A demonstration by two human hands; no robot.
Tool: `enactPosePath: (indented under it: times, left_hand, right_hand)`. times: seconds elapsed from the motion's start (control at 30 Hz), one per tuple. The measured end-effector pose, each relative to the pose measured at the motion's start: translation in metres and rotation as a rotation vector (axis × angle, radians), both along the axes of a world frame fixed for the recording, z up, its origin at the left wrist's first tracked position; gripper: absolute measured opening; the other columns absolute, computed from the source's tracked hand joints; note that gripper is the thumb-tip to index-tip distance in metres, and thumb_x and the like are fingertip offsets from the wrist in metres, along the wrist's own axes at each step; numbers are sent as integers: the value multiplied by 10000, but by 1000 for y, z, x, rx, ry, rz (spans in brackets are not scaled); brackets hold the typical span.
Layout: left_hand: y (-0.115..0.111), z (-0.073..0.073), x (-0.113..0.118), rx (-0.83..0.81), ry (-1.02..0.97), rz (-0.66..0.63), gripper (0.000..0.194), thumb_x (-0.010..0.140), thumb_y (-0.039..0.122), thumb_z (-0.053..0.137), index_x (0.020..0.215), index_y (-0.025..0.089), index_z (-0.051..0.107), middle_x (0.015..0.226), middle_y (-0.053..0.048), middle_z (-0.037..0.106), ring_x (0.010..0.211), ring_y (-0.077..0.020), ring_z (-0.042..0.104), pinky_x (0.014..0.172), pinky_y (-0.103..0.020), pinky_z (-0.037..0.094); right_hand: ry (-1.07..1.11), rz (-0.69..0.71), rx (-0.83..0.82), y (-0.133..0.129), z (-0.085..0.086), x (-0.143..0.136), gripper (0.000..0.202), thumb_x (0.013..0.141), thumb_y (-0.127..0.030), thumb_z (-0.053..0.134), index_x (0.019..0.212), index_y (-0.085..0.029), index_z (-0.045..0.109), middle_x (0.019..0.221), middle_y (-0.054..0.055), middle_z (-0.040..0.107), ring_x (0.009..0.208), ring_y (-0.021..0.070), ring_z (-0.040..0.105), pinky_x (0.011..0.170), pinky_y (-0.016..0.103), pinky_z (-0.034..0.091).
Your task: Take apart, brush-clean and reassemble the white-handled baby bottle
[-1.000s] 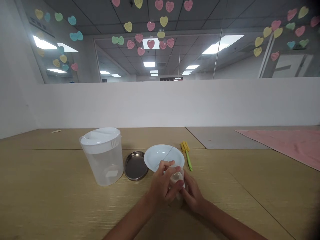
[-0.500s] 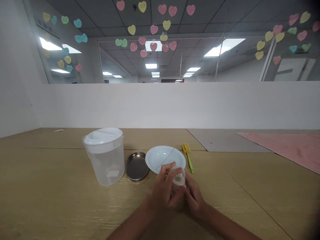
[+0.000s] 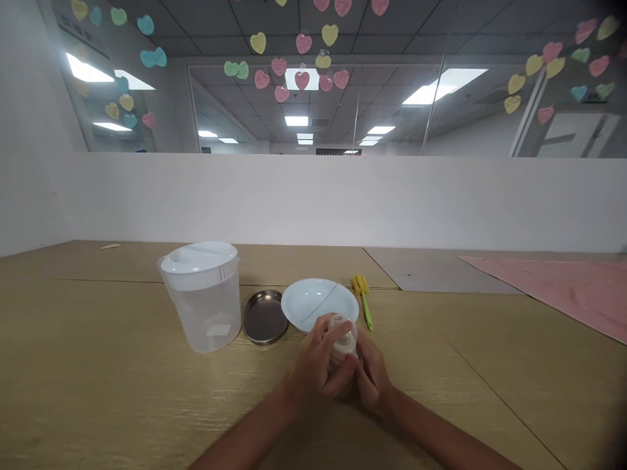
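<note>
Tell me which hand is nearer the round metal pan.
Left. The left hand is to the right of the round metal pan, toward the camera; the right hand is farther right.

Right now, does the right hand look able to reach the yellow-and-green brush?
Probably, if its grip comes free: the right hand is on the clear container. The brush lies just beyond, right of the white bowl, with nothing visible over its handle.

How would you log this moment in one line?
left hand: holds bottle | right hand: holds bottle | bowl: beyond hands | pan: left of bowl | brush: right of bowl
</note>
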State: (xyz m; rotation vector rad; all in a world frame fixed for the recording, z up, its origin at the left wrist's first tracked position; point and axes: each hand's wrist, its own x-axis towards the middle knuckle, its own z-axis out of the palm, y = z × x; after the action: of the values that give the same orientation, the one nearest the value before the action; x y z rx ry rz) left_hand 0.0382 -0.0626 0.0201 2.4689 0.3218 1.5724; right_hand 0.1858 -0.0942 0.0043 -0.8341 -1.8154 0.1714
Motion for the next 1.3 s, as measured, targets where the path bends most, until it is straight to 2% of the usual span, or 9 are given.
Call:
enactPosePath:
  times: [0.17, 0.3, 0.43, 0.5, 0.6, 0.7, 0.83, 1.17, 1.3]
  left_hand:
    - [1, 1, 3, -9, -26, -9, 482, 794, 216, 527, 1252, 224, 377, 1144, -114, 447, 1054, -218, 469, 869, -382, 436]
    - [1, 1, 1, -56, -23, -23, 464, 811, 210, 500, 1257, 220, 373, 1173, -119, 441, 1081, -222, 465, 897, -393, 424]
    - [6, -6, -4, -41, 17, -14, 494, 824, 238, 501, 1290, 224, 337, 1230, -124, 434, 1128, -241, 452, 931, -414, 404]
    - [7, -11, -7, -112, 19, -8, 553, 836, 267, 504, 1333, 203, 271, 1262, -142, 428, 1146, -252, 448, 948, -428, 391]
    - [2, -13, -8, -354, -2, -17, 649, 853, 325, 498, 1382, 154, 163, 1302, -170, 409, 1162, -258, 446, 971, -438, 372]
    - [-4, -5, -6, -494, -34, -51, 558, 863, 377, 480, 1332, 142, 292, 1272, -149, 450, 1145, -246, 454, 977, -417, 365]
    - [-8, 7, -3, -575, -87, -81, 415, 867, 432, 450, 1137, 120, 488, 1039, -105, 574, 954, -208, 529, 873, -357, 420]
    - [-9, 6, -2, -613, -123, -98, 402, 854, 457, 467, 1076, 125, 515, 944, -66, 581, 847, -168, 520, 785, -287, 412]
    - [-11, 7, -2, -632, -138, -100, 399, 848, 465, 474, 1053, 126, 521, 928, -55, 581, 837, -163, 521, 769, -277, 409]
  right_hand:
    - [-31, -9, 63, -3, 5, -3, 352, 897, -402, 322, 1133, -194, 480, 1013, 98, 609, 914, 232, 589, 783, 341, 478]
    - [-26, -36, 55, -1, 6, -4, 345, 896, -392, 326, 1115, -183, 492, 968, 96, 608, 877, 224, 585, 770, 336, 478]
    - [-89, -47, 21, 4, 3, 0, 281, 885, -381, 376, 1036, -191, 518, 873, 68, 606, 772, 198, 577, 741, 321, 481]
    - [-122, -56, 6, 5, 4, 2, 275, 881, -377, 394, 1042, -192, 518, 878, 70, 607, 783, 200, 577, 736, 314, 481]
    - [-145, -53, -13, 4, 6, 3, 312, 881, -378, 399, 1108, -188, 497, 944, 87, 608, 837, 208, 580, 747, 310, 484]
    - [-152, -53, -25, 2, 9, 3, 297, 877, -372, 410, 1092, -189, 503, 939, 83, 612, 854, 209, 584, 754, 309, 485]
    - [-149, -60, -35, 2, 10, 2, 282, 865, -342, 450, 1094, -185, 497, 944, 73, 618, 835, 190, 593, 738, 290, 491]
    - [-178, -118, 116, 4, 2, 5, 364, 866, -391, 449, 1148, -163, 489, 1005, 105, 648, 861, 214, 629, 721, 295, 515]
    - [-180, -118, 116, 5, 3, 5, 381, 867, -406, 443, 1147, -154, 496, 976, 103, 659, 827, 213, 636, 706, 296, 516]
